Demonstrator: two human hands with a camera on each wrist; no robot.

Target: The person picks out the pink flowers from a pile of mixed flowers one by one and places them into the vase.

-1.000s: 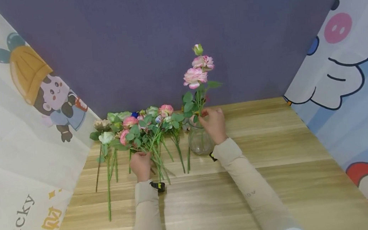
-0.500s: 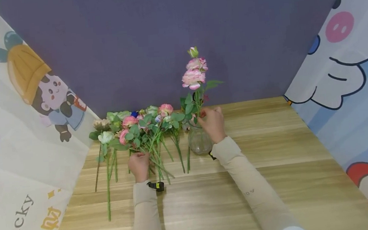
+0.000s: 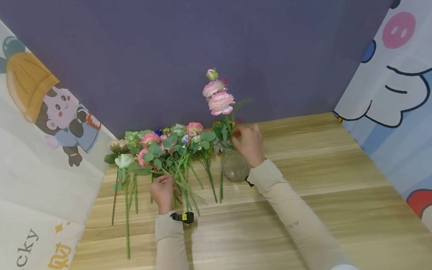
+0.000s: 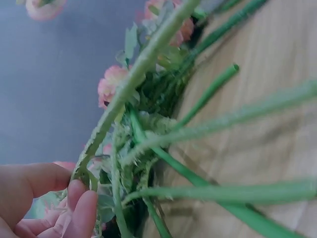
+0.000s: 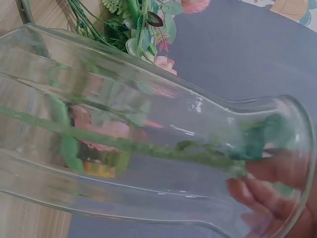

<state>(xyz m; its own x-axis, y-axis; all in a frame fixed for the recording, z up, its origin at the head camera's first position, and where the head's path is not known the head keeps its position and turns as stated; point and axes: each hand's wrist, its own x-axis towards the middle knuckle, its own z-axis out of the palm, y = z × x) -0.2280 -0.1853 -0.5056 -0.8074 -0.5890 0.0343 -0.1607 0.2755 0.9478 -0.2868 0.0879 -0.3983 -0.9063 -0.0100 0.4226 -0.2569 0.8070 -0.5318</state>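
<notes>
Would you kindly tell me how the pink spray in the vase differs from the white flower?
The pink spray stands nearly upright, while the white flower lies on the table. The pink spray shows two blooms and a bud; the white flower shows one bloom. Both have green stems.

pale pink blooms [image 3: 220,103], green stems [image 4: 133,79]

Both arms [image 3: 171,255] [image 3: 298,217] reach forward, their fingers [image 4: 83,210] [image 5: 247,193] pinching.

Surface finishes:
I am seeing a glossy glass vase [image 3: 235,167], rough-looking stem [image 4: 120,96], wood-grained tabletop [image 3: 340,193], matt wall [image 3: 157,51].
</notes>
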